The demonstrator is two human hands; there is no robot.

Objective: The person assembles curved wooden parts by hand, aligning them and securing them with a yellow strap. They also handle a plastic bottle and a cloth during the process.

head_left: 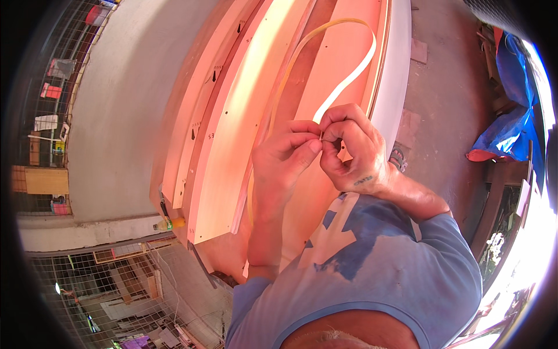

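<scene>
A long, narrow, flexible strip (347,79), pale on one face and yellowish on the other, loops up from my fingers and back down over the boards. My left hand (285,156) pinches at the strip's end with thumb and fingertips. Against it, my right hand (356,142) is curled, thumb and forefinger closed at the same spot. The fingertips of both hands meet, and the exact end between them is mostly covered. Below lie long light wooden boards (247,116), side by side, with small dark holes and handwritten marks along them.
A small yellow-and-green bottle (169,223) sits by the boards' near left end. Wire mesh (110,285) stands at the lower left and along the left. A blue tarp (511,131) hangs at the right. A sandalled foot (398,158) shows beyond my right wrist.
</scene>
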